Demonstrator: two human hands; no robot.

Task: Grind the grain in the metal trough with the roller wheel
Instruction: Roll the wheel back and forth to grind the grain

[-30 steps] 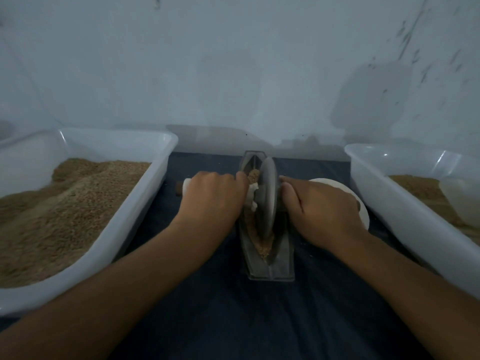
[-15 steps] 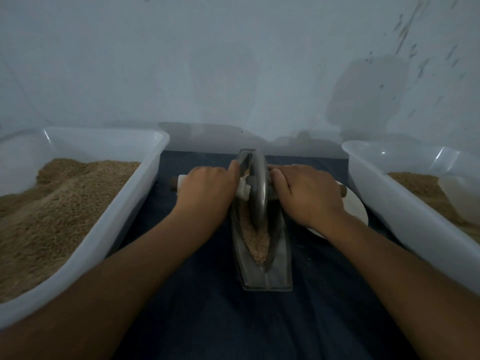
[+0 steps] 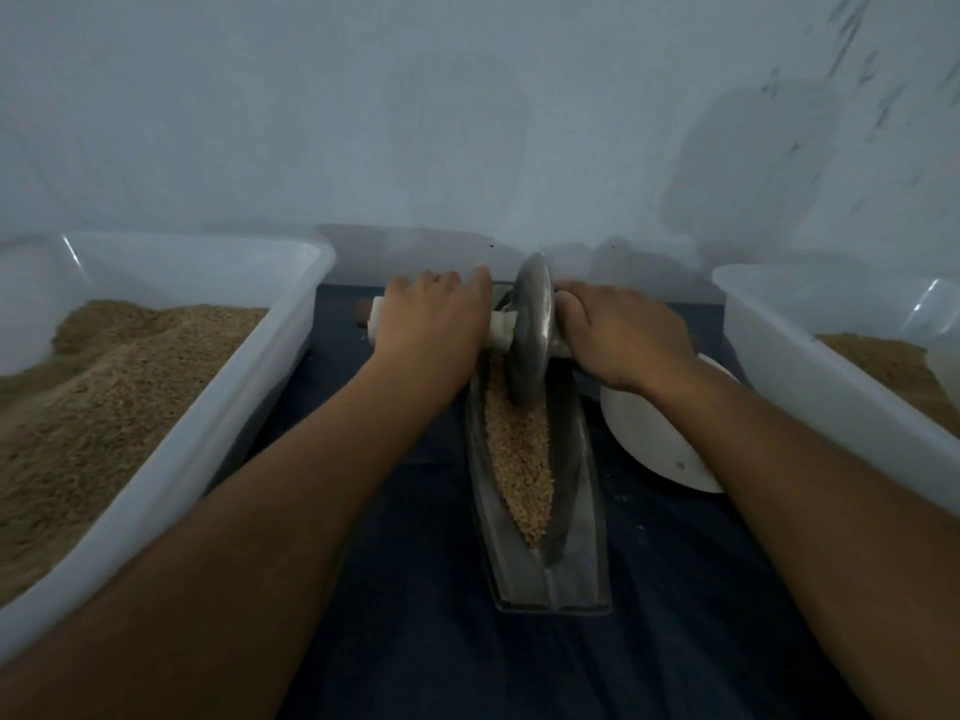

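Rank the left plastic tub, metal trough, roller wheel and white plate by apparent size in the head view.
1. Left plastic tub, though nearness to the camera inflates it.
2. Metal trough.
3. and 4. Roller wheel and white plate: too alike, and the plate is partly hidden.

A dark blue cloth (image 3: pixel 395 641) covers the work surface. On it lie the metal trough (image 3: pixel 582 511) in the middle, a white plate (image 3: pixel 649 433) just to its right, and two white plastic tubs, the left tub (image 3: pixel 218 407) and the right tub (image 3: pixel 810 366), both apparently holding brown grain.
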